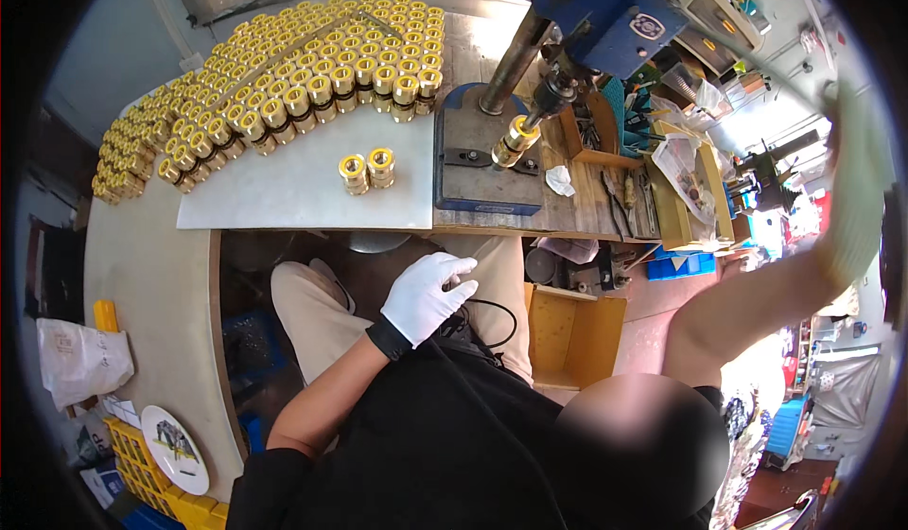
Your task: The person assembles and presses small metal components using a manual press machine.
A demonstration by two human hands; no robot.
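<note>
My left hand (428, 295), in a white glove, hovers above my lap, thumb and fingers apart with nothing in them. My right hand (854, 166), also gloved, is raised at the far right, blurred and stretched by the lens; it is closed around the end of the press lever (757, 67). On the base of the blue bench press (605, 19), one brass fitting (516, 140) stands tilted in the picture, right under the spindle (551, 92). Two more brass fittings (354, 173) stand side by side on the white sheet (303, 194), left of the press.
Behind the white sheet stand dense rows of brass fittings (312, 67), with thin strips lying across them. Pliers (615, 204), crumpled white paper (560, 180) and a wooden tray (605, 156) lie right of the press. An open wooden box (567, 336) is below the bench edge.
</note>
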